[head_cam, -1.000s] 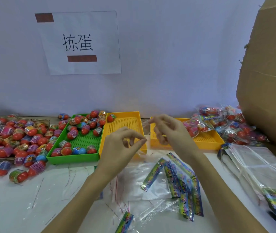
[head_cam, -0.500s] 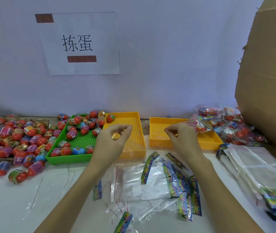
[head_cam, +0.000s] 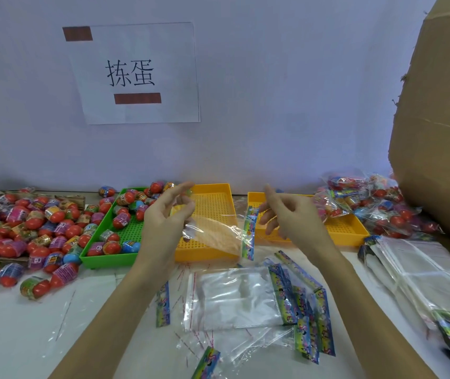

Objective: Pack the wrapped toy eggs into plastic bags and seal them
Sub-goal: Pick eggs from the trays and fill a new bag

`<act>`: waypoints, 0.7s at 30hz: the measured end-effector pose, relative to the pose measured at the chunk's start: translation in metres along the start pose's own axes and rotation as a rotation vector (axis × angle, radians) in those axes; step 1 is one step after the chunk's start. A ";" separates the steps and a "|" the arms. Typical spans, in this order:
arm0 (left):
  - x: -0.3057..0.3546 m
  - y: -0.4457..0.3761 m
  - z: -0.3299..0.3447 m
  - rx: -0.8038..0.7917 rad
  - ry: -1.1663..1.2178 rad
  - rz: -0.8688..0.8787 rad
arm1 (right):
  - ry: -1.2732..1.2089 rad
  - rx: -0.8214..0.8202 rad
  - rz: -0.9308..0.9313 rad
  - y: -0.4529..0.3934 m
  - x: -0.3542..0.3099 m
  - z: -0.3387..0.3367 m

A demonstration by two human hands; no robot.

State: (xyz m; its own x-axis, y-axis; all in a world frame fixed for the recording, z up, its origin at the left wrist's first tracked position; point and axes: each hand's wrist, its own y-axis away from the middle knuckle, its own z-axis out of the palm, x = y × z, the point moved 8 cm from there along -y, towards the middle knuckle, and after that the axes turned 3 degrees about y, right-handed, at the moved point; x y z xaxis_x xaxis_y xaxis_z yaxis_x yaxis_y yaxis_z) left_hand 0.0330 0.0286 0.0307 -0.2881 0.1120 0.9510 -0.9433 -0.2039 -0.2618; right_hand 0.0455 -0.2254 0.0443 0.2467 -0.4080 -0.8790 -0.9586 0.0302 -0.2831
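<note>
My left hand is raised over the middle yellow tray and pinches the edge of a clear plastic bag with a colourful header strip. The bag hangs stretched toward my right hand, whose fingers are loosely spread right beside the header; I cannot tell whether they touch it. Wrapped toy eggs, mostly red, lie heaped at the left. More eggs fill the green tray.
A second yellow tray stands at the right, with filled bags of eggs behind it. Loose empty bags lie on the table before me. A stack of bags and a tall cardboard box are at the right.
Both hands have lifted from the tray's near edge, raising a clear bag off the table. The right hand's fingers have spread apart from their pinch.
</note>
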 end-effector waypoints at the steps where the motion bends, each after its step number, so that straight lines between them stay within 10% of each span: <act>1: 0.002 0.001 0.001 -0.002 0.006 0.020 | -0.014 -0.136 0.069 0.002 0.003 0.014; 5: 0.008 0.004 0.003 -0.001 0.021 0.078 | -0.048 -0.351 0.098 0.007 0.014 0.033; 15: -0.007 0.002 -0.008 0.073 -0.029 -0.034 | -0.230 -0.025 0.131 -0.002 0.022 0.002; 21: -0.005 0.002 -0.006 0.044 0.098 -0.037 | 0.088 0.421 -0.437 0.023 -0.039 -0.015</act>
State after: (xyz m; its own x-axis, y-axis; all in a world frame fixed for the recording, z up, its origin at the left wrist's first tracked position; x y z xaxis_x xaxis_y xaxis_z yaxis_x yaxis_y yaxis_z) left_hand 0.0320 0.0334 0.0245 -0.2702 0.2143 0.9386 -0.9460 -0.2402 -0.2175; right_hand 0.0120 -0.2224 0.0778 0.5746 -0.5374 -0.6173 -0.6284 0.1935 -0.7534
